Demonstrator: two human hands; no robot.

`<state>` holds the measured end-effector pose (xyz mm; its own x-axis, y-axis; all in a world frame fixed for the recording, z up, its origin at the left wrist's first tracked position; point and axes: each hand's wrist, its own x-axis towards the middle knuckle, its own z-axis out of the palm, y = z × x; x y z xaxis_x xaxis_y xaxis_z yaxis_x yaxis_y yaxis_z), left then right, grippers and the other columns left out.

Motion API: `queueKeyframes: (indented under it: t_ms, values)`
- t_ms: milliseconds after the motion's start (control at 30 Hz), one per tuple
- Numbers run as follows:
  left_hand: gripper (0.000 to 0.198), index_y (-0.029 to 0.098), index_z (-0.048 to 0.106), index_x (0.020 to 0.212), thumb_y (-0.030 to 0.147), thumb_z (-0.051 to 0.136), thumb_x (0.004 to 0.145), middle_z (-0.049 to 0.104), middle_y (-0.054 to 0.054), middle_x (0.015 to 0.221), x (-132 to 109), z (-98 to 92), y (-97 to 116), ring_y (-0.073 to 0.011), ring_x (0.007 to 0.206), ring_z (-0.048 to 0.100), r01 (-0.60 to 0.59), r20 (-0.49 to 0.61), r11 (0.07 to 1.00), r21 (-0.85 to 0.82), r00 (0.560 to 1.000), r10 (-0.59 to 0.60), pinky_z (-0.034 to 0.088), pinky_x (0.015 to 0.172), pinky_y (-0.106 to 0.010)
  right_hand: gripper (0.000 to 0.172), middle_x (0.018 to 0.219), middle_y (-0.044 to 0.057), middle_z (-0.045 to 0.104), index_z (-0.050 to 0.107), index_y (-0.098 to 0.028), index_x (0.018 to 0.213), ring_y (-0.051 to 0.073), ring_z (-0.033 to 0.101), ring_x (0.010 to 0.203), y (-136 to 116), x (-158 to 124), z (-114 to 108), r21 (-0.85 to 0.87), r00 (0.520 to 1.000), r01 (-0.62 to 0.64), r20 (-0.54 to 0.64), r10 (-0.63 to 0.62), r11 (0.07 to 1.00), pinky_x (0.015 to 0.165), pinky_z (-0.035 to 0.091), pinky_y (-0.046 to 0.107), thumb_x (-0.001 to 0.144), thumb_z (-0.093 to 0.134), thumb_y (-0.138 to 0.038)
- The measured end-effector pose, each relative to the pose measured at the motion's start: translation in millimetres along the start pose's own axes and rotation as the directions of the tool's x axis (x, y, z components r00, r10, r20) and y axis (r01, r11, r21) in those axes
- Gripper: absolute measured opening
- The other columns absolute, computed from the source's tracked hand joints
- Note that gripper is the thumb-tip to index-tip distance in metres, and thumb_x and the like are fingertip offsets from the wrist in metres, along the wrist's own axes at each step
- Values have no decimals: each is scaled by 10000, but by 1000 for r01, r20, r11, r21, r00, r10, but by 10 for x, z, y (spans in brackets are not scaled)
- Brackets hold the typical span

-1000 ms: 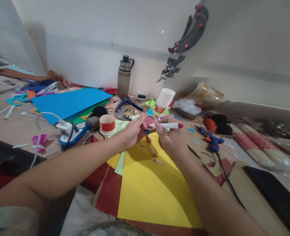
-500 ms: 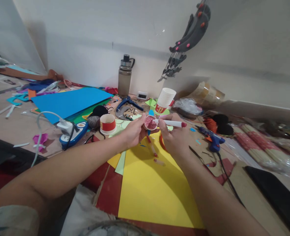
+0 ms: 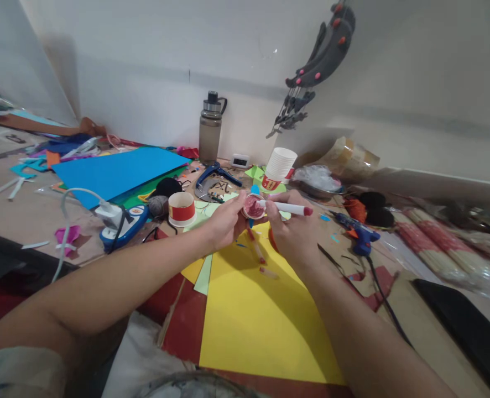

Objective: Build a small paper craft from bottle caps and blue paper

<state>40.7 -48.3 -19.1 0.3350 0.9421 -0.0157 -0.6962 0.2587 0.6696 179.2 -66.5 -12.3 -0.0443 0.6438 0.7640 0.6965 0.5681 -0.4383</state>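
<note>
My left hand (image 3: 225,222) is closed around a small paper cup (image 3: 254,206), its round bottom turned toward me and coloured red. My right hand (image 3: 291,234) grips a white marker with a red cap end (image 3: 288,209), its tip resting on the cup's bottom. Both hands hover above a yellow paper sheet (image 3: 253,320) lying on the table. Short red marker-like sticks (image 3: 256,252) lie on the yellow sheet just under my hands.
A cut paper cup with a red band (image 3: 181,209) stands left of my hands, a stack of white cups (image 3: 280,166) behind. Blue card (image 3: 118,171), a grey bottle (image 3: 210,130), a blue glue gun (image 3: 358,232), a charger with cable (image 3: 116,221), yarn and scraps crowd the table.
The marker tip has shifted slightly across the cup's bottom, and more of it looks red. Both hands have stayed in nearly the same place.
</note>
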Motion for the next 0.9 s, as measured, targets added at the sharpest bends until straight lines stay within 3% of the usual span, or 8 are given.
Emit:
queueKeyframes:
  t_ms: [167, 300, 500, 900]
  values:
    - [301, 106, 656, 901, 319, 457, 977, 712, -88, 894, 8, -8, 16, -149, 849, 662, -19, 1, 1000, 2, 1000, 19, 517, 885, -301, 173, 716, 10, 633, 522, -238, 749, 214, 605, 719, 12, 6, 3, -19, 1000, -10, -1, 10, 1000, 721, 403, 375, 880, 528, -349]
    - [295, 114, 642, 820, 295, 466, 973, 699, -67, 810, 8, -7, 5, -139, 781, 652, -13, 2, 1000, 16, 1000, 13, 513, 890, -307, 162, 745, 17, 642, 533, -237, 775, 216, 607, 731, 10, 4, 13, 8, 1000, -15, 13, 15, 1000, 714, 403, 373, 883, 517, -357]
    - [310, 102, 676, 929, 319, 460, 974, 720, -95, 905, 26, -45, 16, -161, 862, 667, -18, 0, 999, 31, 1000, 18, 512, 917, -320, 173, 682, 1, 616, 513, -233, 722, 207, 595, 701, 12, 7, -9, 0, 999, -22, 24, 22, 1000, 727, 399, 378, 863, 528, -333]
    - [304, 104, 662, 855, 299, 462, 974, 709, -87, 861, 26, -37, -6, -143, 799, 657, 1, 4, 1000, 29, 1000, -1, 516, 908, -325, 179, 740, 27, 643, 539, -237, 775, 224, 593, 725, 45, 11, -7, -72, 1000, 19, 16, -18, 997, 708, 384, 378, 888, 502, -371]
